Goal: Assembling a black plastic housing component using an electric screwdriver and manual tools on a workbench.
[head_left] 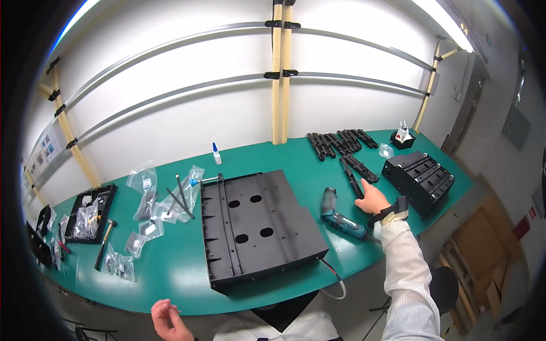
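Note:
My right hand (373,200) reaches to the right of the table, its fingers closed round the near end of a slim black bar (352,178). Beside that bar lie more black bars (360,168), and a further row of bars (339,143) sits behind them. Just left of my right hand is a teal and black cordless screwdriver (344,223). A large flat black metal case (259,213) with two rails and several oval holes rests before me. Low at the left, off the table's front edge, my left hand (169,321) has curled fingers; their contents cannot be made out.
On the left lie plastic bags of parts (149,199), a hammer (104,245) and a black tray (94,213). A blue-capped bottle (217,154) stands behind the case. At right are a black unit with rods (420,177) and a small black box (402,139). A cable (341,288) hangs over the front edge.

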Demonstrator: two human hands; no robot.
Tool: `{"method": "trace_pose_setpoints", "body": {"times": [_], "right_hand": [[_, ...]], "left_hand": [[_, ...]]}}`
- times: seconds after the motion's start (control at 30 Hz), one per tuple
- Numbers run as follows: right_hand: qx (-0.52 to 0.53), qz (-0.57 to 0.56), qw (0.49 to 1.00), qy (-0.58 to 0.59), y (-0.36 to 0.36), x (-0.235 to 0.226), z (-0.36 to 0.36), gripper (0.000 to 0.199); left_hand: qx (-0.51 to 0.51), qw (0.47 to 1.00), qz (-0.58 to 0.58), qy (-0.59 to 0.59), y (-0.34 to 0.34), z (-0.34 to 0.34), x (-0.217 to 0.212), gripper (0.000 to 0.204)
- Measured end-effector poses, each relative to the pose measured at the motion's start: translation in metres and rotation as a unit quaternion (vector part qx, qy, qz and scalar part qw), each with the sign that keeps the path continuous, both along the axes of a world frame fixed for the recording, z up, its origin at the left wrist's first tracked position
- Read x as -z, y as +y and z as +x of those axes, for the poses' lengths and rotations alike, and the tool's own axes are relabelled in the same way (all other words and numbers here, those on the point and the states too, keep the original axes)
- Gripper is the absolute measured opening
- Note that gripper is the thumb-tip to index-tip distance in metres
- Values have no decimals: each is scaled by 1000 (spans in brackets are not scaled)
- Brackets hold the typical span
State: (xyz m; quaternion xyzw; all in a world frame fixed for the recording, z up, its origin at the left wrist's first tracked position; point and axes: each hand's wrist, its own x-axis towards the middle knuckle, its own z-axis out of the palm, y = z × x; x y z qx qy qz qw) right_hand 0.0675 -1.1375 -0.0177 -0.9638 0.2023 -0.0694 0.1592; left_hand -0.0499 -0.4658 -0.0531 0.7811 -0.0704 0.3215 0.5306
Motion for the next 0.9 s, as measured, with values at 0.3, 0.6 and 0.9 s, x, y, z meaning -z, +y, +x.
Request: {"method": "trace_pose_setpoints", "body": {"times": [0.3,0.6,0.9], "right_hand": [[-4,49,993,104,-3,-16,50,117],[-6,76,990,120,-15,-34,78,110],[-92,22,981,171,6,-42,15,107]], "left_hand": [[34,997,-73,-15,-54,58,12,21],[90,976,-76,182,-43,66,26,29],[120,965,-141,185,-41,64,22,25]]}}
